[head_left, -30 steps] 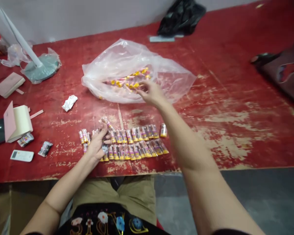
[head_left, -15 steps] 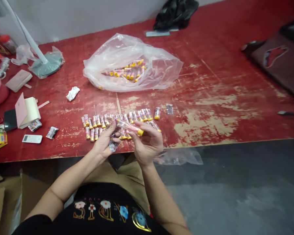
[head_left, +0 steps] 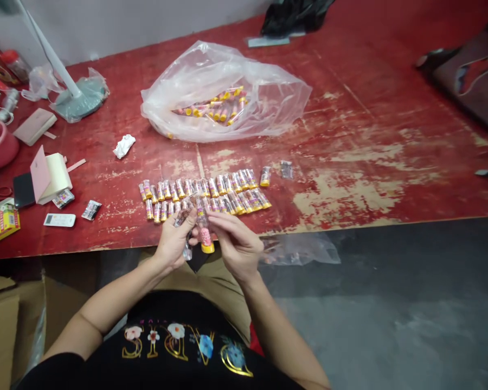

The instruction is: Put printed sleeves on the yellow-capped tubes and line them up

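A clear tube (head_left: pixel 205 237) with pink beads or sweets inside and a yellow cap stands nearly upright between my hands, its capped end down toward me. My left hand (head_left: pixel 174 238) is closed around small shiny plastic packets (head_left: pixel 187 250), its thumb close to the tube's upper part. With fingers bent together, my right hand (head_left: pixel 239 244) grips the tube from the right side. Just beyond my hands, two rows of similar small yellow-ended tubes (head_left: pixel 244 179) lie on the red table (head_left: pixel 106 211). My fingers partly hide the near row.
A large clear plastic bag (head_left: pixel 268 108) with more yellow-capped tubes lies behind the rows. To the left are a remote (head_left: pixel 59 220), an open notebook (head_left: pixel 57 179), a small packet (head_left: pixel 91 209), crumpled tissue (head_left: pixel 124 146) and a lamp base (head_left: pixel 81 100). Another packet (head_left: pixel 287 169) lies right.
The tube has swung from lying slanted toward the right to nearly upright, cap down. My right hand has moved slightly left and lower, closer to my left hand. The view has shifted a little.
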`<state>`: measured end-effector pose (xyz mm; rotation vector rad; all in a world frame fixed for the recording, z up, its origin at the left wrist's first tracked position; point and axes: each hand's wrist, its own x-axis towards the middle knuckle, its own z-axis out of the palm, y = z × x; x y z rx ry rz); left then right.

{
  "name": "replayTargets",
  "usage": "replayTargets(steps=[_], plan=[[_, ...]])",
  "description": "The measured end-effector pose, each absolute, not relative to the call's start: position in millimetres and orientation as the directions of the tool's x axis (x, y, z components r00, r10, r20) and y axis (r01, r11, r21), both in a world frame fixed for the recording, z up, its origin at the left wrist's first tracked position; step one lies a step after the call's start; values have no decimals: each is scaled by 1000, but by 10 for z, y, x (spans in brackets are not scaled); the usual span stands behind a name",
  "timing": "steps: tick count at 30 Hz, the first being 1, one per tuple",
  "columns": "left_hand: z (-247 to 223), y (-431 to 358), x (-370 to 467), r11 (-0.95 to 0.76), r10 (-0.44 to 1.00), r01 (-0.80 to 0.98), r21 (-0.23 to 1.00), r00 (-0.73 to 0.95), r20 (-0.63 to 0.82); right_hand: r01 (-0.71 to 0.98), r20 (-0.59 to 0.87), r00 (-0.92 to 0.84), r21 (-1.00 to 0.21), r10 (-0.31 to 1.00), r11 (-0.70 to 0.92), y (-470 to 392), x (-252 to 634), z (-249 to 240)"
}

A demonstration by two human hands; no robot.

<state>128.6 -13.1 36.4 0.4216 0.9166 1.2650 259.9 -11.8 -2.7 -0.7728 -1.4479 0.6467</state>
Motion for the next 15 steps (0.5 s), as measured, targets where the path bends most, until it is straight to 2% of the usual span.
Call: replayTargets(steps=[3, 5, 9, 11, 15], plan=[[283, -146, 1382, 274, 925, -674, 686, -11, -380, 109, 563, 173, -826, 808, 553, -177, 2444, -139], [244, -120, 1395, 271, 917, -684, 677, -30, -398, 148, 549, 143, -834, 823, 531, -210, 2428, -169], [254, -64, 1326, 296, 913, -671, 680, -12, -409, 96, 496, -248, -842, 832, 531, -233, 2594, -137], [287, -69, 1294, 316, 914, -658, 683, 16, -406, 65, 488, -356, -838, 797, 542, -227, 2676, -116], [318, -129, 1289, 291, 926, -625, 725, -7, -377, 118, 574, -174, -794, 800, 596, -211, 2690, -112]])
